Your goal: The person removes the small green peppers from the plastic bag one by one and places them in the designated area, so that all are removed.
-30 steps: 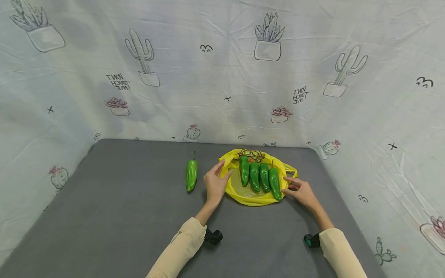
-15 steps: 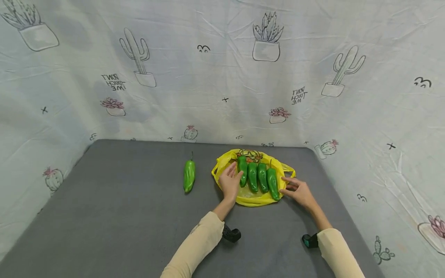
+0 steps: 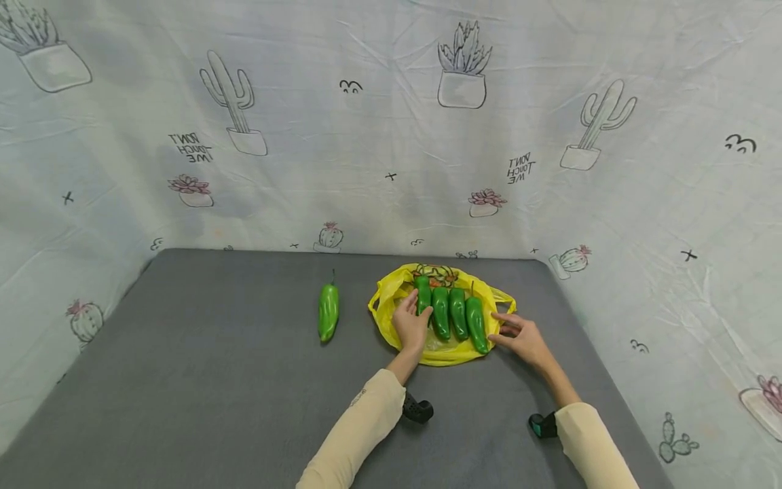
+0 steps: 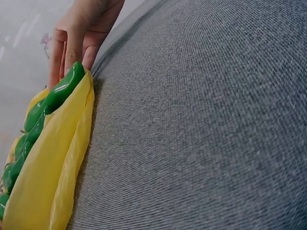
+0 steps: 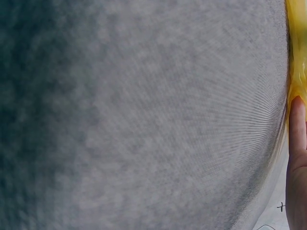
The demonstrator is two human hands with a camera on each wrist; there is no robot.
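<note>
Head view: a grey table [image 3: 244,367] fills the lower part; a pale, creased cloth backdrop [image 3: 281,183] rises behind its far edge and along both sides. The backdrop carries potted cacti drawings [image 3: 461,64] and reversed lettering [image 3: 191,147]. In the left wrist view, the table surface shows a fine ribbed weave.

A yellow bag [image 3: 442,358] lies spread near the far edge, toward the far right corner, with four green peppers [image 3: 457,316] side by side inside. A lone pepper [image 3: 328,312] lies left of it, well in from the left edge. My left hand [image 3: 412,327] straddles the leftmost bagged pepper; whether its grip is closed I cannot tell. My right hand [image 3: 528,341] touches the bag's right rim, thumb and fingers spread apart.
</note>
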